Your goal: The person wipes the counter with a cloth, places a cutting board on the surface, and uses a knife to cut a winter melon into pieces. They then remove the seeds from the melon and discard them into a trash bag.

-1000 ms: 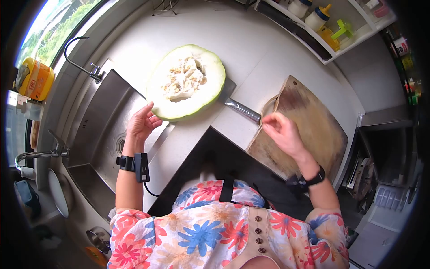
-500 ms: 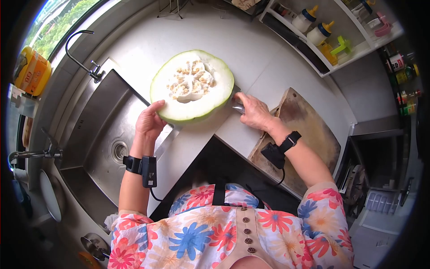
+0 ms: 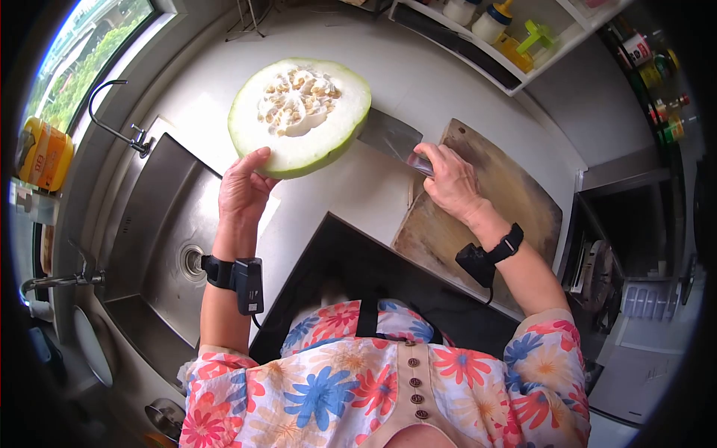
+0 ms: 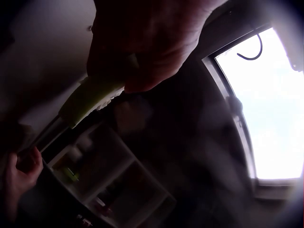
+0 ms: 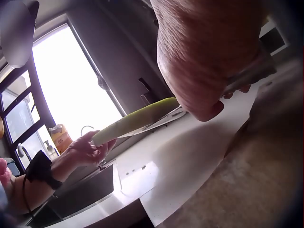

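A thick round slice of winter melon (image 3: 299, 108), with white flesh, a seedy middle and green rind, is over the counter in the head view. My left hand (image 3: 245, 183) grips its near edge, thumb on the cut face and fingers underneath. In the right wrist view the slice (image 5: 142, 116) appears edge-on, held above the counter. My right hand (image 3: 452, 183) holds the metal handle of a cleaver. The broad blade (image 3: 392, 136) points left toward the melon, its far end hidden beneath the slice.
A worn wooden cutting board (image 3: 508, 201) lies under and beside my right forearm. To the left is a steel sink (image 3: 168, 224) with a thin faucet (image 3: 134, 138) behind it. A white shelf (image 3: 515, 78) with bottles stands at the back right. The pale counter (image 3: 328, 175) has a dark front edge.
My right hand has gone from above the cutting board to the cleaver's handle, gripped it and drawn it right, exposing more blade. The left hand keeps hold of the winter melon slice.
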Tool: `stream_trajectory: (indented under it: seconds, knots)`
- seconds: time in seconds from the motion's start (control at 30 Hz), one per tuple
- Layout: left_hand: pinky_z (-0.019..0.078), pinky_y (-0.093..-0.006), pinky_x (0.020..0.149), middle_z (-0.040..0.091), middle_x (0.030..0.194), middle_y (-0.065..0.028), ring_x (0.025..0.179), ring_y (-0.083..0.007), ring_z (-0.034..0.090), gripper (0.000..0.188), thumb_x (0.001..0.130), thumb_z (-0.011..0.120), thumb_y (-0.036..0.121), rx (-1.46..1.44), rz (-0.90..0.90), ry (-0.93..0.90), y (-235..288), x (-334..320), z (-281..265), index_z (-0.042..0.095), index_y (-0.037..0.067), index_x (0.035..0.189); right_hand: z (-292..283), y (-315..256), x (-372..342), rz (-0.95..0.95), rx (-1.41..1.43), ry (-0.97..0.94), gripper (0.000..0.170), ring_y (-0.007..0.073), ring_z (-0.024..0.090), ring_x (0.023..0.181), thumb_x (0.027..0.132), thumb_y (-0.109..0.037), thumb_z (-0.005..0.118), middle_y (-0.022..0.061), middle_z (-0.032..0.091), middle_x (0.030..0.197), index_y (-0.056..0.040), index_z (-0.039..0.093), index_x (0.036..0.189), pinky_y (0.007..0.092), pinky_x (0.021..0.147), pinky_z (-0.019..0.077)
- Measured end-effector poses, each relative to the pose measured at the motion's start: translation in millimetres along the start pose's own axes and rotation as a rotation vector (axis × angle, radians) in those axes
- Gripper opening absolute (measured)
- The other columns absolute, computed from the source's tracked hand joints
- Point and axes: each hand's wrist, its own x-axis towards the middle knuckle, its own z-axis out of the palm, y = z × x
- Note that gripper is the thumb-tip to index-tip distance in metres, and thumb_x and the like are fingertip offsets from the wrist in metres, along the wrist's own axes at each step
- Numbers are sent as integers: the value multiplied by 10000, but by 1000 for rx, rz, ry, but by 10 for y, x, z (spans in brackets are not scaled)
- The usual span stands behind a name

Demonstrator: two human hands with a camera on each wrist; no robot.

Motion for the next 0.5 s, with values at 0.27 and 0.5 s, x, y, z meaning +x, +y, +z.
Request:
stream_trajectory:
  seconds: [0.27, 0.5]
  knots:
    - [510, -378, 894, 603, 1141, -165, 1030, -252, 612, 441, 798, 652, 59, 55, -84, -200, -553, -509, 651, 498, -87, 1185, -640, 481, -1232, 100, -27, 125, 413, 291, 569, 873, 672, 33, 560, 80, 550, 868, -128, 537, 1052, 414, 732, 488]
    - [475, -390, 922, 622, 1110, -163, 1008, -263, 610, 441, 769, 677, 82, 112, -335, -362, -1526, -772, 1036, 538, -92, 1150, -1056, 860, -2747, 316, -132, 0, 406, 295, 562, 860, 656, 49, 562, 77, 551, 872, -114, 552, 1028, 414, 747, 476]
